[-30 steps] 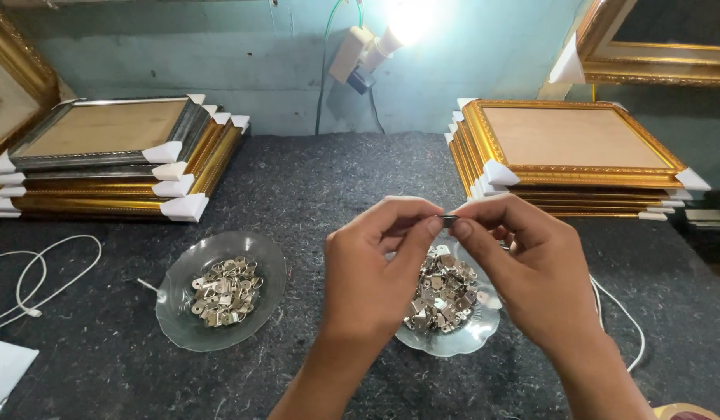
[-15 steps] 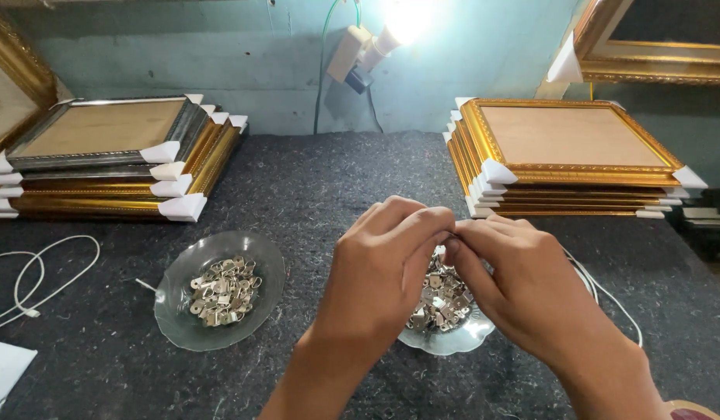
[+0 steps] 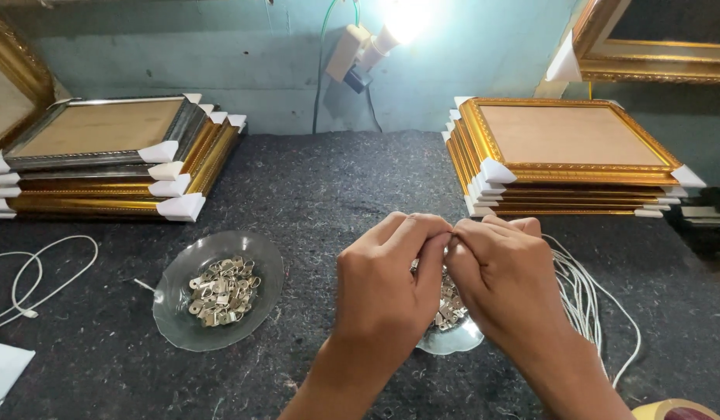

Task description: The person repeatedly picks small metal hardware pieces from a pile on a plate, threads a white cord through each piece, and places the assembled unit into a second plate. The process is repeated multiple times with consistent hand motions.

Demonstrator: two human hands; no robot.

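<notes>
You are pressing your left hand [image 3: 387, 288] and right hand [image 3: 504, 284] together, fingertips pinched over the right dish [image 3: 453, 338] of metal clips [image 3: 451, 305]; whatever they are pinching is hidden. Keep working low above that dish on the counter [image 3: 329, 187], so a dropped clip is landing inside.

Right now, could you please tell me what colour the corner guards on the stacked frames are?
White corner guards on the stacked frames, clearest in the head view.
</notes>
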